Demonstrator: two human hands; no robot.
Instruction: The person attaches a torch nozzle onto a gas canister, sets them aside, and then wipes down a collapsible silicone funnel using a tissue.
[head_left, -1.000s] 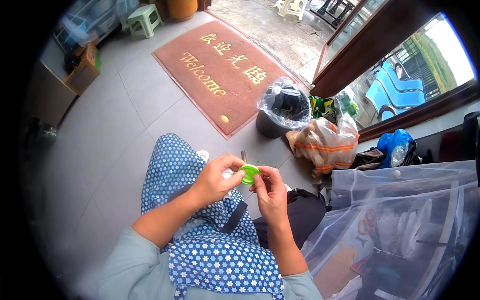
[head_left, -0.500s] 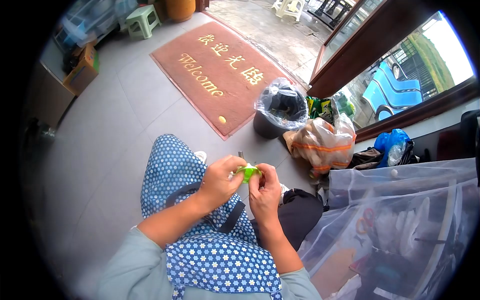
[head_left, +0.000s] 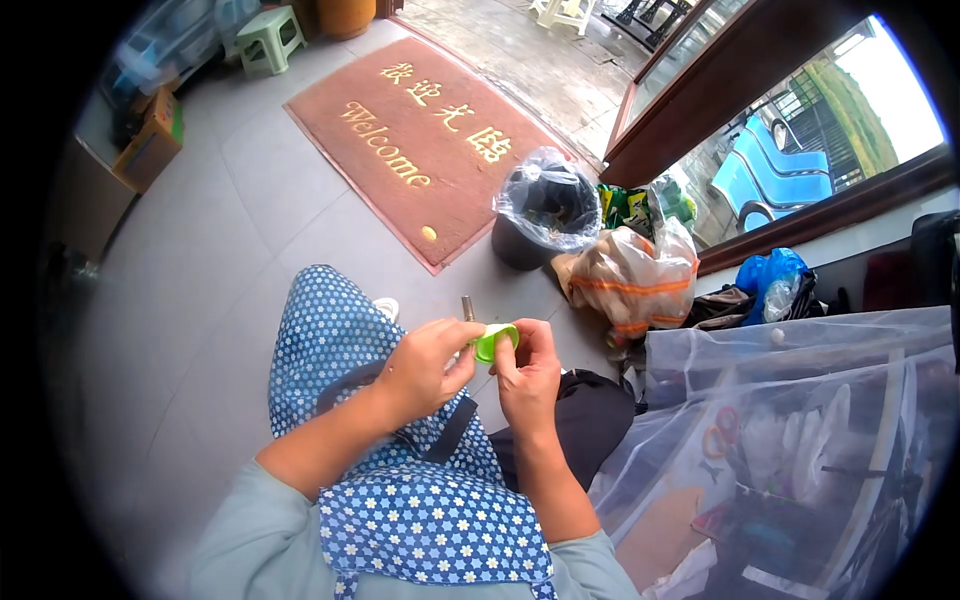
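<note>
A small bright green hollow piece (head_left: 492,346), shaped like a shallow cup with a paler rim, is held between both hands above my lap. My left hand (head_left: 428,368) pinches its left edge, fingers closed. On the other side my right hand (head_left: 530,382) grips it, with the thumb pressed into the hollow. Whether it is plastic or a vegetable I cannot make out. Just beyond the left fingertips a short metallic rod (head_left: 467,308) sticks up; its lower end is hidden. A blue flowered apron (head_left: 430,525) covers my lap.
A black bin (head_left: 520,245) with a clear liner stands ahead, beside an orange-striped plastic bag (head_left: 640,285). A red welcome mat (head_left: 400,150) lies before the doorway. At right is a white mesh cover (head_left: 780,400) over several things. A green stool (head_left: 270,40) stands far left.
The green piece has been tilted, so its hollow now shows more, and the right thumb has moved into it. The whole view has shifted slightly.
</note>
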